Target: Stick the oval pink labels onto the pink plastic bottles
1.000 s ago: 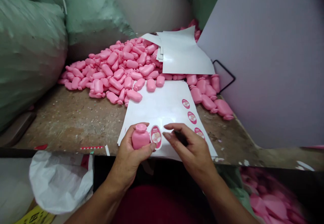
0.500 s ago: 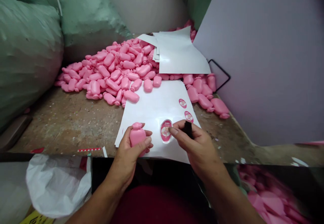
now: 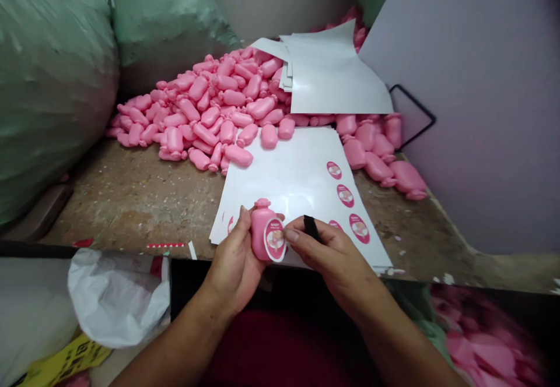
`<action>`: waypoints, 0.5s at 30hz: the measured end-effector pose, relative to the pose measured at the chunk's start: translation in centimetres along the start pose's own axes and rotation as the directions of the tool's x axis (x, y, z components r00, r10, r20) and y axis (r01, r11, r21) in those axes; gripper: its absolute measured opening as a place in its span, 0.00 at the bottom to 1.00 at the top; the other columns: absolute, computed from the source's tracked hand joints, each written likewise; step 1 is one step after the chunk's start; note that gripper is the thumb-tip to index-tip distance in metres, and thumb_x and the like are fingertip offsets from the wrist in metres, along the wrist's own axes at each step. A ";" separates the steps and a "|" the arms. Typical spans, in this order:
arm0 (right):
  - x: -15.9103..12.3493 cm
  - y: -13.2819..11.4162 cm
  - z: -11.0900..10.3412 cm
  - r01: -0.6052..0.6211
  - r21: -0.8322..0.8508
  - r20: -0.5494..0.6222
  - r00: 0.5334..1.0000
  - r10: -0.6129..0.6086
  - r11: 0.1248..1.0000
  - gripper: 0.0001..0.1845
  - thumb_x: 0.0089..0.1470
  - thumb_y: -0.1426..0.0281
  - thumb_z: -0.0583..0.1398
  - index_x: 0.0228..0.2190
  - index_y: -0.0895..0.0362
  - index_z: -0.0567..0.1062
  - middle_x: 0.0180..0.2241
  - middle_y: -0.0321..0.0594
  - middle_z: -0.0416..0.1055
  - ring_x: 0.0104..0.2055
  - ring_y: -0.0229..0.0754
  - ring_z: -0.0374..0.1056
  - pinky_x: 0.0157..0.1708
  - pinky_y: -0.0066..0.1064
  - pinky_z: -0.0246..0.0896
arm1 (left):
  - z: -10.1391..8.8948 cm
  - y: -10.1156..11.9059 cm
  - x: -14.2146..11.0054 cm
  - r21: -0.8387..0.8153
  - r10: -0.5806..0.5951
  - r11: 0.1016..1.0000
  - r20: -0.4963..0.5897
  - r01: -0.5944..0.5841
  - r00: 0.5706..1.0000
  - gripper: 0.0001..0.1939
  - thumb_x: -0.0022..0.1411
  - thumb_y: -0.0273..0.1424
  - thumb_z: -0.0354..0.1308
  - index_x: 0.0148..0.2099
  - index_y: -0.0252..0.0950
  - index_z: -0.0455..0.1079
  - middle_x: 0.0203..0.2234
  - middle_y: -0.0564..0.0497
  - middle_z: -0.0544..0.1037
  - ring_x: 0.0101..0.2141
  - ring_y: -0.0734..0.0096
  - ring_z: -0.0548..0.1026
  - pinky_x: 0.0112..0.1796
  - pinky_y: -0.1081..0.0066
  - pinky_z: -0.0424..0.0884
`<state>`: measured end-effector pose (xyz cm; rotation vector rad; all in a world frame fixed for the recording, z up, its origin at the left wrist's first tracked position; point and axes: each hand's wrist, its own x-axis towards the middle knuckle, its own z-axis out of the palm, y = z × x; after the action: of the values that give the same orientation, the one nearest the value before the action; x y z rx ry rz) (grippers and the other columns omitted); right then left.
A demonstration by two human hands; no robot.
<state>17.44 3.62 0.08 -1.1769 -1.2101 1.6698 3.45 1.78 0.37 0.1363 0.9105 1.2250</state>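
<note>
- Holds the bottle (image 3: 260, 224) in the left hand (image 3: 238, 264), above the near edge of the sheet (image 3: 297, 159) and left of that edge's middle; cups it with a closed grip, thumb up along the left side, other fingers mostly hidden behind.
- Stands the bottle nearly upright in that grip, neck end toward the sheet's far edge, base toward its near edge.
- Lays the sticker (image 3: 275, 240) against the bottle's front right, over the sheet's near edge too; runs its long axis roughly along the bottle's, right rim jutting past the outline.
- Pinches that rim between thumb and forefinger of the right hand (image 3: 339, 259), tips almost together, over the sheet's near part; has the sticker just left of those tips, right hand nearer to the free rim, left hand to the bottle's body.
- Cannot tell from this view how firmly stuck to the bottle.
- Wears a black band (image 3: 311, 228) on a right finger, above the sheet.
- Shows other stickers (image 3: 345, 196) flat along the sheet's right side.
- Shows a pile (image 3: 210, 107) of like bottles left of and beyond the sheet, a few on its far left corner.
- Shows loose sheets (image 3: 332, 78) beyond the sheet, atop more bottles.
</note>
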 end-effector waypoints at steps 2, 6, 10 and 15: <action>0.1 -0.1 0.1 0.000 -0.027 -0.004 1.000 0.000 1.000 0.15 0.51 0.57 0.65 0.25 0.55 0.75 0.19 0.30 0.58 0.24 0.36 0.54 0.26 0.29 0.52 | -0.1 -0.1 0.0 0.023 0.023 0.999 0.020 -0.024 1.000 0.21 0.71 0.45 0.47 0.49 0.34 0.73 0.35 0.45 0.80 0.44 0.63 0.78 0.48 0.64 0.71; 0.2 0.0 0.1 -0.006 -0.060 -0.006 1.000 0.005 0.998 0.14 0.52 0.57 0.64 0.25 0.55 0.76 0.19 0.30 0.57 0.23 0.36 0.52 0.25 0.29 0.50 | -0.1 -0.1 -0.1 0.047 0.058 0.997 0.049 -0.060 0.997 0.22 0.69 0.48 0.50 0.49 0.35 0.73 0.38 0.45 0.80 0.48 0.61 0.77 0.52 0.62 0.69; 0.2 0.0 0.0 -0.005 -0.062 0.011 1.000 0.006 0.998 0.15 0.52 0.56 0.64 0.26 0.55 0.75 0.19 0.30 0.57 0.23 0.35 0.52 0.24 0.29 0.51 | -0.1 -0.1 0.0 0.038 0.055 0.998 0.057 -0.058 0.997 0.21 0.70 0.46 0.50 0.49 0.36 0.73 0.39 0.45 0.80 0.48 0.61 0.77 0.52 0.62 0.69; 0.3 0.1 0.1 -0.013 -0.064 0.002 1.000 0.013 0.998 0.15 0.53 0.56 0.64 0.26 0.55 0.75 0.20 0.31 0.58 0.23 0.35 0.52 0.24 0.28 0.50 | 0.1 -0.1 0.2 0.040 0.055 0.998 0.071 -0.058 0.996 0.22 0.72 0.45 0.46 0.50 0.35 0.72 0.38 0.45 0.80 0.47 0.62 0.77 0.51 0.62 0.69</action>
<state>17.24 3.87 -0.08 -1.2240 -1.2682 1.6531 3.57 1.95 0.25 0.2384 0.8771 1.2465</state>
